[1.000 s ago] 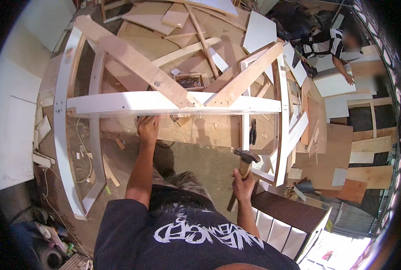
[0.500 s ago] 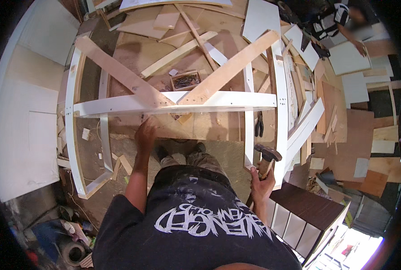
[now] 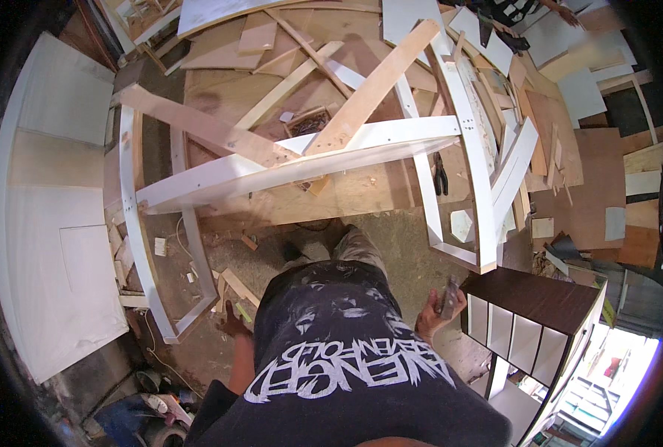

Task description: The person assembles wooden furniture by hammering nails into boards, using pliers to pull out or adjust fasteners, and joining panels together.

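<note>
A white wooden frame [image 3: 294,170] stands in front of me, with a long crossbar and legs at both sides. Two bare wood braces [image 3: 208,127] slant down to meet near the crossbar's middle. In my right hand [image 3: 429,319], a hammer [image 3: 449,298] is held close to my side, its head largely foreshortened and its handle hidden. The hand is apart from the frame's right leg. My left hand [image 3: 234,322] hangs low beside the bottom of the left leg, fingers apart and holding nothing.
Behind the frame, a plywood worktop [image 3: 287,205] bears loose strips, a small wooden box [image 3: 307,123] and black-handled pliers [image 3: 440,175]. A dark-topped cabinet [image 3: 536,302] stands at my right. White panels [image 3: 56,201] lean at left. Offcuts [image 3: 236,287] lie on the floor.
My left hand has come away from beneath the crossbar and dropped to the lower left. My right hand has drawn the hammer down from the right leg. The frame now appears tilted in view.
</note>
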Available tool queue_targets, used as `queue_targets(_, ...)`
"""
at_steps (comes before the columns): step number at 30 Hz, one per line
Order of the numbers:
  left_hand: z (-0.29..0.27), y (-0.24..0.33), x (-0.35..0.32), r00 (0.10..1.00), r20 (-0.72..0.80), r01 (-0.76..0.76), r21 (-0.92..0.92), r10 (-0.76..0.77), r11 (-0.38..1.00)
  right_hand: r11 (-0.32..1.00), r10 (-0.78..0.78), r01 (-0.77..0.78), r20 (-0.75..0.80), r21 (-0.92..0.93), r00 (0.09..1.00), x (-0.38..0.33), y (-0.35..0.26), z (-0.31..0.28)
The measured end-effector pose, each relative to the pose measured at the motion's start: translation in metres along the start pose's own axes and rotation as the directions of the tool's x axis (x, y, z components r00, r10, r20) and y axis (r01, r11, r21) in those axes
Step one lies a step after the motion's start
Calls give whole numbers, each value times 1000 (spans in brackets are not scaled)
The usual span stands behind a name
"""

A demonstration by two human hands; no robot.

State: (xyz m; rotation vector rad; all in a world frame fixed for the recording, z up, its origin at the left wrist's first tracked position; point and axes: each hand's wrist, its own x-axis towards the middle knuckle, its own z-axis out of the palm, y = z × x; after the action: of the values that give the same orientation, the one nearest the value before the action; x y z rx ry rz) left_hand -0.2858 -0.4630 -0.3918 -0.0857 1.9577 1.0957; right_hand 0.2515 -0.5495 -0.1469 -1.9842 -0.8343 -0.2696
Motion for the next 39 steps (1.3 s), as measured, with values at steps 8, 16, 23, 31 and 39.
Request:
queue_targets(8, -17, 79, -19, 806, 218, -591, 352, 550, 726, 901, 327, -221, -251, 374, 911, 26, 40, 12)
queue_targets(16, 13, 112, -71, 709, 321, -704, 272, 628, 656, 629, 532, -401, 8, 666, 847, 55, 58, 28)
queue_targets(23, -1, 118, -42, 484, 260, -862, 309, 836, 403, 783, 473, -447, 52, 434, 880, 104, 41, 11)
queue_targets(31, -5, 233, -103, 339, -27, -903, 270, 940, 334, 941, 192, -161, -76, 297, 978, 178, -10, -32)
queue_targets(39, -4, 391, -226, 86, -59, -949, 299, 995, 100, 976, -25, 19, 26, 219, 999, 275, -178, -74)
